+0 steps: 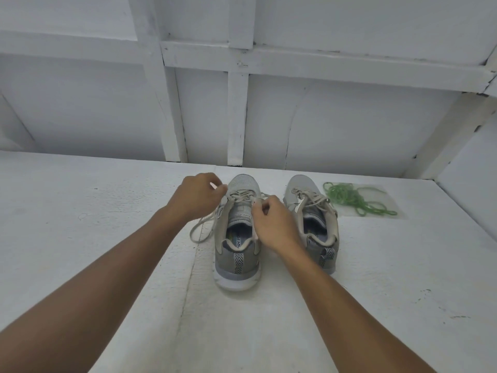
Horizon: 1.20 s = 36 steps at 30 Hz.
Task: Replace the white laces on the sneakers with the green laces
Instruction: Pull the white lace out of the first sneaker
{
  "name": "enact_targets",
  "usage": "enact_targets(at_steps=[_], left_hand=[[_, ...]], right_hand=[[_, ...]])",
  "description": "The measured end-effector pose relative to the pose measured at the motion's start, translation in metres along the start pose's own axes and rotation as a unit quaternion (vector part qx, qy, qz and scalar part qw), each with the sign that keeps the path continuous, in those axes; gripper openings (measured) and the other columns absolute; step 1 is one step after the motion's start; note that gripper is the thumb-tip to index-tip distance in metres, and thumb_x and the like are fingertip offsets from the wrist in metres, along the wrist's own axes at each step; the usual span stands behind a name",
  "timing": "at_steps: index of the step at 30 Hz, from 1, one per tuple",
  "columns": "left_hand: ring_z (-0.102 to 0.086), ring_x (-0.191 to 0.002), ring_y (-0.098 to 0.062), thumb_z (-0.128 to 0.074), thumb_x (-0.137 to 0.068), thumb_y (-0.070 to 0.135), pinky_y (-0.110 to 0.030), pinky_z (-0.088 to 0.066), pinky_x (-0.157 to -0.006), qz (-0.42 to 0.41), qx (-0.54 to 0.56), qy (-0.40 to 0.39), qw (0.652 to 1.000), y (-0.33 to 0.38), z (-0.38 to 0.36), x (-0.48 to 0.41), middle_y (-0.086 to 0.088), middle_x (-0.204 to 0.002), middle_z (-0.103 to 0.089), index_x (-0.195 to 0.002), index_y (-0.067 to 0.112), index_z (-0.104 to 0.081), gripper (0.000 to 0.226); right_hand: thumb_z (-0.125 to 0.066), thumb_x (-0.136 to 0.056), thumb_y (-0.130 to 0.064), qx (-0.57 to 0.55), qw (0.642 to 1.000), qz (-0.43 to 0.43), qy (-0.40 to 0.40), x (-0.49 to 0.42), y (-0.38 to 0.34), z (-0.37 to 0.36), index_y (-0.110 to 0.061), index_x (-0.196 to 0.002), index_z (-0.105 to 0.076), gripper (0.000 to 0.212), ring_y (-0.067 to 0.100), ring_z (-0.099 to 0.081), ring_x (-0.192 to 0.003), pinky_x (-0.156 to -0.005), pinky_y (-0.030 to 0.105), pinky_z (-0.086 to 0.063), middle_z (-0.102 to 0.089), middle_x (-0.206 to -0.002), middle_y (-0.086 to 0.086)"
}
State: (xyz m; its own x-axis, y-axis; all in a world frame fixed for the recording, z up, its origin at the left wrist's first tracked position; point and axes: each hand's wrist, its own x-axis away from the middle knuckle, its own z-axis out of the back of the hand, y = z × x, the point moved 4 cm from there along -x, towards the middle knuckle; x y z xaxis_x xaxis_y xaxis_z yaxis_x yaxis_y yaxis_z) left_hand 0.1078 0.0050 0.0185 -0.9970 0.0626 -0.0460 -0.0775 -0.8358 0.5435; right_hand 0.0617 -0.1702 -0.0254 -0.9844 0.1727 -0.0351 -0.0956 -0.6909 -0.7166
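Toward the far edge of the table, close to the white wall, two grey sneakers stand side by side with their heels facing the person. Both forearms reach out straight over the table and meet at the left sneaker. The left hand is raised just beside the toe, back of the hand up, wrist bent slightly inward, its fingers curled and the thumb and forefinger pinching a strand of the white lace — a slack loop of that lace trails down onto the table under the wrist. The right hand sits at the shoe's right side by the upper eyelets, knuckles up, fingers curled tight and pinching the same lace against the collar. The right sneaker stands just beside it, untouched, its own lace loosely threaded. The green laces lie in a tangle on a clear plastic sheet — right of that sneaker, near the far right corner.
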Motion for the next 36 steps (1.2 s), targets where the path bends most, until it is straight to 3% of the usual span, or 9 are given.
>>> enact_targets(at_steps=[3, 8, 12, 20, 25, 27, 32, 34, 36], left_hand=[[-0.057, -0.087, -0.017, -0.05, -0.095, 0.048, -0.027, -0.042, -0.073, -0.014, 0.032, -0.025, 0.999, 0.014, -0.013, 0.012, 0.0, -0.1, -0.068, -0.111, 0.022, -0.066, 0.034], [-0.058, -0.088, -0.017, -0.054, -0.095, 0.042, -0.026, -0.043, -0.075, -0.002, 0.058, 0.012, 0.998, 0.008, -0.025, 0.016, 0.001, -0.092, -0.064, -0.111, 0.022, -0.067, 0.029], [-0.061, -0.091, -0.018, -0.047, -0.098, 0.034, -0.029, -0.05, -0.082, 0.013, 0.095, 0.045, 0.994, 0.005, -0.034, 0.022, -0.005, -0.106, -0.071, -0.116, 0.021, -0.069, 0.031], [-0.056, -0.084, -0.018, -0.038, -0.099, 0.022, -0.029, -0.04, -0.072, 0.064, 0.194, 0.107, 0.973, 0.001, -0.047, 0.03, -0.004, -0.095, -0.069, -0.1, 0.013, -0.07, 0.034], [-0.052, -0.094, -0.016, -0.037, -0.1, 0.023, -0.026, -0.038, -0.081, 0.097, 0.239, 0.129, 0.958, -0.004, -0.049, 0.032, -0.004, -0.111, -0.068, -0.113, 0.014, -0.068, 0.035], [-0.051, -0.093, -0.017, -0.039, -0.1, 0.025, -0.027, -0.037, -0.08, 0.115, 0.251, 0.136, 0.951, -0.006, -0.051, 0.033, -0.003, -0.106, -0.065, -0.115, 0.011, -0.065, 0.033], [-0.044, -0.065, -0.02, -0.04, -0.099, 0.024, -0.034, -0.031, -0.058, 0.137, 0.259, 0.139, 0.946, -0.009, -0.055, 0.032, -0.002, -0.063, -0.05, -0.062, 0.012, -0.046, 0.04], [-0.04, -0.06, -0.017, -0.04, -0.099, 0.023, -0.033, -0.031, -0.055, 0.136, 0.254, 0.142, 0.947, -0.008, -0.054, 0.033, -0.002, -0.061, -0.047, -0.059, 0.014, -0.042, 0.041], [-0.04, -0.059, -0.015, -0.039, -0.098, 0.023, -0.032, -0.031, -0.054, 0.132, 0.252, 0.144, 0.948, -0.008, -0.054, 0.033, -0.001, -0.061, -0.046, -0.06, 0.014, -0.042, 0.04]], right_hand=[[-0.048, -0.095, -0.035, 0.032, 0.999, 0.033, -0.002, -0.006, -0.011, 0.006, -0.021, -0.108, -0.05, 0.019, 0.019, -0.052, -0.101, -0.079, 0.032, -0.04, -0.052, -0.114, 0.0], [-0.053, -0.093, -0.026, 0.094, 0.99, 0.105, -0.03, -0.021, -0.031, 0.008, -0.019, -0.118, -0.054, 0.026, 0.023, -0.046, -0.117, -0.093, 0.036, -0.042, -0.045, -0.129, 0.003], [-0.054, -0.093, -0.023, 0.166, 0.971, 0.16, -0.067, -0.029, -0.047, -0.001, -0.018, -0.116, -0.062, 0.025, 0.025, -0.041, -0.121, -0.1, 0.039, -0.04, -0.047, -0.132, 0.004], [-0.052, -0.093, -0.02, 0.294, 0.938, 0.169, -0.075, -0.034, -0.059, -0.012, -0.019, -0.11, -0.062, 0.02, 0.029, -0.042, -0.115, -0.085, 0.036, -0.033, -0.051, -0.122, 0.005], [-0.048, -0.089, -0.011, 0.283, 0.952, 0.114, -0.01, -0.048, -0.058, 0.021, -0.013, -0.1, -0.059, 0.016, 0.031, -0.047, -0.11, -0.085, 0.038, -0.035, -0.054, -0.115, 0.007], [-0.05, -0.09, -0.012, 0.271, 0.959, 0.076, 0.004, -0.054, -0.055, 0.034, -0.011, -0.106, -0.061, 0.02, 0.032, -0.047, -0.113, -0.087, 0.039, -0.037, -0.052, -0.118, 0.009], [-0.05, -0.092, -0.018, 0.22, 0.969, 0.105, -0.045, -0.049, -0.054, 0.016, -0.014, -0.127, -0.052, 0.035, 0.03, -0.04, -0.126, -0.099, 0.042, -0.034, -0.041, -0.139, 0.007], [-0.052, -0.093, -0.024, 0.238, 0.958, 0.137, -0.088, -0.045, -0.055, -0.001, -0.019, -0.126, -0.056, 0.034, 0.029, -0.032, -0.134, -0.104, 0.042, -0.029, -0.036, -0.147, 0.003], [-0.056, -0.094, -0.029, 0.279, 0.943, 0.158, -0.091, -0.043, -0.055, -0.01, -0.021, -0.113, -0.064, 0.023, 0.027, -0.032, -0.131, -0.101, 0.041, -0.029, -0.043, -0.141, 0.0]])
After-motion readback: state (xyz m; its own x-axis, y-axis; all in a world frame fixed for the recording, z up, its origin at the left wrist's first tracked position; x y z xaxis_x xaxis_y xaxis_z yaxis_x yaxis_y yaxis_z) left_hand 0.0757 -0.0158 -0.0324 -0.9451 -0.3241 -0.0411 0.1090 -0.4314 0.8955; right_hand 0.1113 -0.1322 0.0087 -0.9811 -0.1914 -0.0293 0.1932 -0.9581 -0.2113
